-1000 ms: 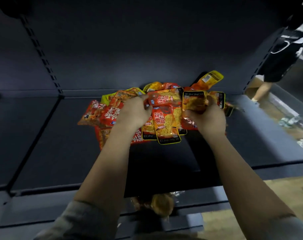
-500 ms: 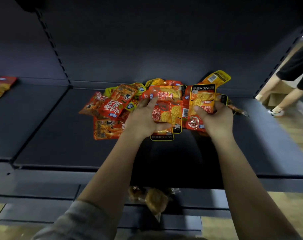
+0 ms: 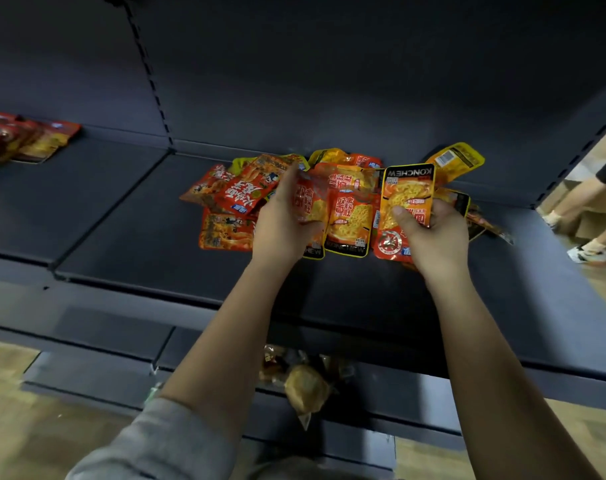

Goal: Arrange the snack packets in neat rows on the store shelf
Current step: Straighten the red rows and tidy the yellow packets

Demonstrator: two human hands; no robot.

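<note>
A loose heap of red, orange and yellow snack packets [image 3: 232,199] lies on the dark shelf [image 3: 128,244] near its back wall. My right hand [image 3: 433,233] grips an orange packet with a black KONCHEW band [image 3: 408,194], held upright above the heap, thumb across its front. My left hand [image 3: 284,220] holds an orange-red packet [image 3: 308,202] at the heap's middle, fingers behind it and thumb on its front. Another KONCHEW packet [image 3: 350,220] lies flat between my hands.
Several red packets [image 3: 21,136] lie in a stack on the neighbouring shelf section at far left. A bagged bun-like item [image 3: 305,386] sits on the lower shelf under my arms. A person's legs [image 3: 585,209] stand in the aisle at right.
My left hand, which rested flat on the heap, has picked up an orange-red packet. My right hand has lifted its KONCHEW packet more upright. The view has shifted, showing the stack at far left.
</note>
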